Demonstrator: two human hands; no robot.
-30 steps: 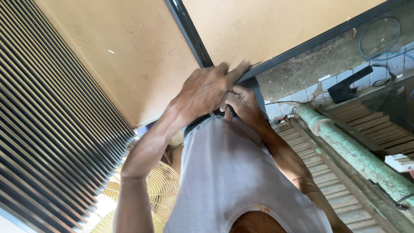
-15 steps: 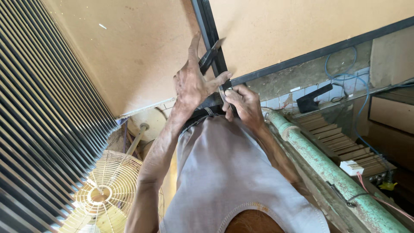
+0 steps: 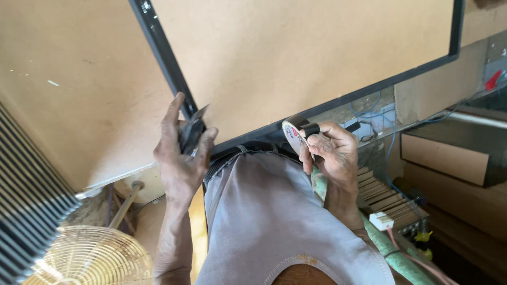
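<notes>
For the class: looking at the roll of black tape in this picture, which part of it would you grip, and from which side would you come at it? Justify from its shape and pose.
Grip the roll of black tape across its two flat faces, coming from below on the person's right. It stands on edge, one pale face turned toward the left hand, and the right hand already pinches it this way with thumb over the black rim, leaving the top free.

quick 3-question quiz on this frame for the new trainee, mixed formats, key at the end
1. True or false: the right hand holds a roll of black tape.
2. Which does the left hand press on? A) the wire fan guard B) the black frame strip between the two fibreboard panels C) the green pipe
3. Fill in: the fan guard lies at the lower ____ of the picture.

Key: 1 true. 2 B. 3 left.
</notes>
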